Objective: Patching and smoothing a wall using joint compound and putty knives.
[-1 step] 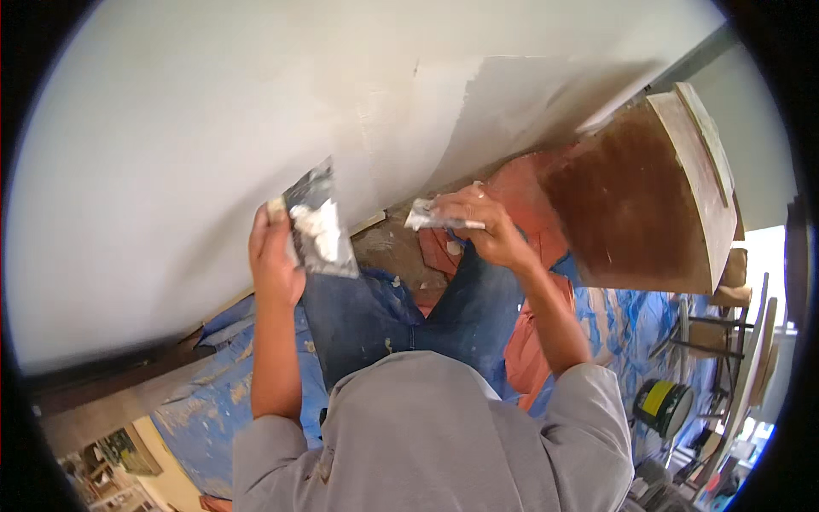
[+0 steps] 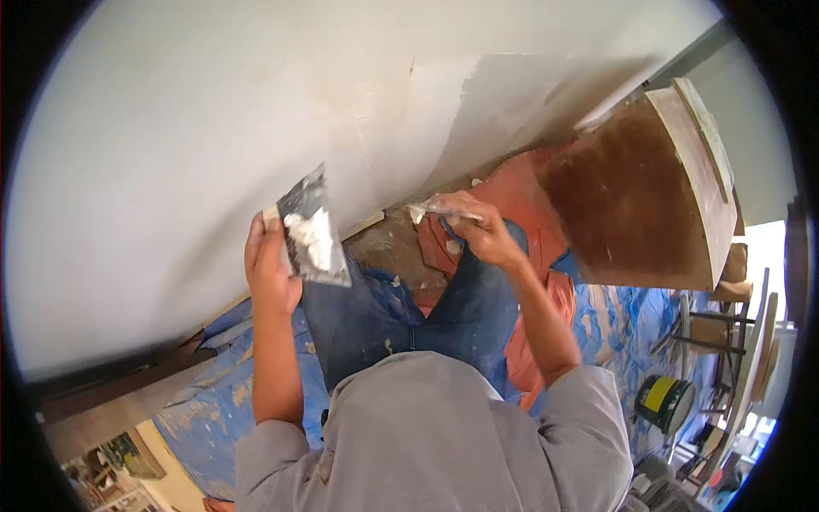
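My left hand [image 2: 275, 269] grips the edge of a wide flat metal plastering blade [image 2: 300, 203], held up in front of the white wall [image 2: 205, 111]. A thick lump of white filler [image 2: 312, 239] lies on its face. To the right, my right hand [image 2: 482, 229] is closed around a smaller putty knife [image 2: 437, 210], with white filler at its tip. The fingers hide most of its handle. The two tools are apart, and neither touches the wall. A grey, damp-looking patch [image 2: 503, 94] spreads across the wall at the right.
A brown wooden cabinet-like piece [image 2: 631, 196] stands at the right by the wall. Blue plastic sheeting [image 2: 205, 427] and a red drop cloth [image 2: 525, 183] cover parts of the floor. A dark bucket with a yellow label [image 2: 664, 403] sits at the lower right.
My right hand has turned the putty knife, so its blade now shows more edge-on. My left hand and the plastering blade have shifted slightly left and down.
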The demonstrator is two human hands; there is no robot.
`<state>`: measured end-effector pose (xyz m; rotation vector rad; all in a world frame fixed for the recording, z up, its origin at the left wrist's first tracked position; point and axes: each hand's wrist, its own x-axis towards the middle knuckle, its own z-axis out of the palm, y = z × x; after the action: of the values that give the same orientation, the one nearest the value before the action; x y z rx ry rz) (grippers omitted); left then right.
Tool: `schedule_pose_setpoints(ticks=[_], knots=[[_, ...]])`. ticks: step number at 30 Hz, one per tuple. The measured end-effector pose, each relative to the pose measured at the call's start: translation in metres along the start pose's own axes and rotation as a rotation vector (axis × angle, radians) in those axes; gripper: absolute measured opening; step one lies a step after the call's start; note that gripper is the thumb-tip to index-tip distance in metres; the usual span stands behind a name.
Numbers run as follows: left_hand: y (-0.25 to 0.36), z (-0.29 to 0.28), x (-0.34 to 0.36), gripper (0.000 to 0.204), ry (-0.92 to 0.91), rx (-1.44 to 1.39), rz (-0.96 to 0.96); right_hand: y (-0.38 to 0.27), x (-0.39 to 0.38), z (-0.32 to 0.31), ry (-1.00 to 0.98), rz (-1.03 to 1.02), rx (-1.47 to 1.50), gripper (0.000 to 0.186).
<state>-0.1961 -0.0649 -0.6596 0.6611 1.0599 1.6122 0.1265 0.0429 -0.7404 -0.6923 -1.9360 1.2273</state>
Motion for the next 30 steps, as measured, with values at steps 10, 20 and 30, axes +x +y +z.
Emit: schedule_pose_setpoints(ticks=[10, 20, 30], knots=[[-0.03, -0.053, -0.028, 0.031, 0.169, -0.003, -0.116, 0.203, 0.0, 0.174, 0.861, 0.819, 1.512, 0.026], [-0.069, -0.078, -0.039, 0.033, 0.357, 0.033, -0.178, 0.225, 0.002, 0.204, 0.97, 0.944, 1.476, 0.027], [-0.18, -0.018, -0.018, 0.014, 0.451, -0.059, -0.037, -0.003, -0.028, 0.14, 0.469, 0.325, 0.323, 0.039]])
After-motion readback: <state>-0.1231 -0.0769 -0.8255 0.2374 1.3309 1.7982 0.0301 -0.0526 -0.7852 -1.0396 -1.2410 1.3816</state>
